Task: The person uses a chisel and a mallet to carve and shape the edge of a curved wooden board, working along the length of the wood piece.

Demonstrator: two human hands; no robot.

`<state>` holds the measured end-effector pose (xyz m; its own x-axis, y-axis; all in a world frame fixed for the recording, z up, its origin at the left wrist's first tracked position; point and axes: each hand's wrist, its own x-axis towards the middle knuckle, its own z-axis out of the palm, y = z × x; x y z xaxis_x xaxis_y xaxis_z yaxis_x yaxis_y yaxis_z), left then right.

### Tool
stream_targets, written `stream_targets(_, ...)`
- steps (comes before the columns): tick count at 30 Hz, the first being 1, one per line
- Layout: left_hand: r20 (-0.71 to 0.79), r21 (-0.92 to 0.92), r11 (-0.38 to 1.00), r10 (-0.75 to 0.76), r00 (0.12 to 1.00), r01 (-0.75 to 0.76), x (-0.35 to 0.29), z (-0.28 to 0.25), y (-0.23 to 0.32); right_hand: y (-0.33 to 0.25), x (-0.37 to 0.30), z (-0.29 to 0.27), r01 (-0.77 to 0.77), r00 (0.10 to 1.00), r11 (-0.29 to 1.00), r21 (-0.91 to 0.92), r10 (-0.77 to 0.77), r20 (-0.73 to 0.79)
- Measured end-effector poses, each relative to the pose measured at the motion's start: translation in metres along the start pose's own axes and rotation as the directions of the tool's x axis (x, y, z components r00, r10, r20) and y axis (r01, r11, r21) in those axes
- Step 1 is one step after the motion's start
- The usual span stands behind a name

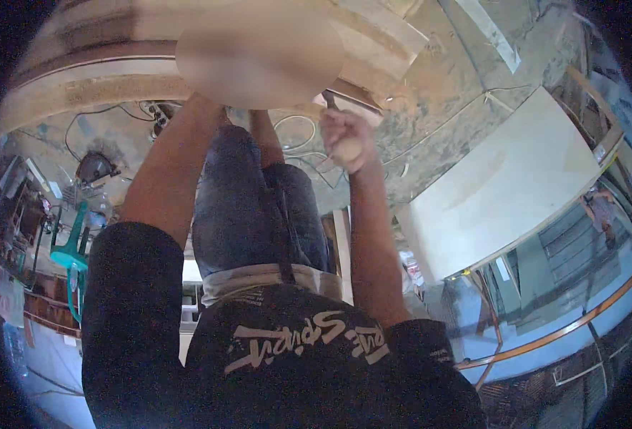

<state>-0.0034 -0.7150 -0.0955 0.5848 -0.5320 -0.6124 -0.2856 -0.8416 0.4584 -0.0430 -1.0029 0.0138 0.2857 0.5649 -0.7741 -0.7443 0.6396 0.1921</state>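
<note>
My right hand (348, 139) is closed around a short hand tool (329, 99). A dark narrow part of it sticks out past my fingers, with a pale bit at its end; its exact kind does not show. Just beyond that hand lies a light wooden piece (359, 104) with a dark edge. My left forearm (169, 161) reaches forward to a blurred oval patch, which covers the left hand and whatever it touches. Long wooden boards (108, 86) run behind this patch from the far left. My bare lower leg and denim shorts (234, 193) show between the arms.
Loose cables (305, 132) lie on the dirty floor ahead. A dark rounded device (94, 168) sits at the left, near a teal plastic chair (73, 257). To the right is a large white panel (501, 179). Another person (601, 211) is visible far right.
</note>
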Motion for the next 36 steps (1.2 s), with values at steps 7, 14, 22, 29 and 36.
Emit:
stream_targets(7,-0.004,-0.064,0.997,-0.035,0.999,0.035,-0.008,0.002,0.003,-0.002,-0.013,0.013,-0.116,0.945,0.984,0.138,0.152,-0.291)
stream_targets(14,-0.044,-0.022,1.000,0.006,0.999,-0.007,-0.013,0.018,-0.003,0.063,-0.041,0.071,-0.122,0.590,-0.308,-0.943,-0.787,0.181)
stream_targets(22,0.002,0.049,0.999,0.014,1.000,-0.014,-0.012,0.022,-0.002,0.104,0.037,0.090,-0.296,0.550,-0.637,-0.712,-0.723,0.418)
stream_targets(29,0.001,0.087,0.996,-0.017,1.000,0.017,-0.012,0.018,0.001,0.053,0.061,0.112,-0.205,0.529,-0.672,-0.712,-0.688,0.497)
stream_targets(36,-0.254,0.186,0.978,0.136,0.957,-0.090,-0.015,0.027,-0.009,-0.013,0.070,0.115,-0.251,0.648,-0.732,-0.634,-0.613,0.452)
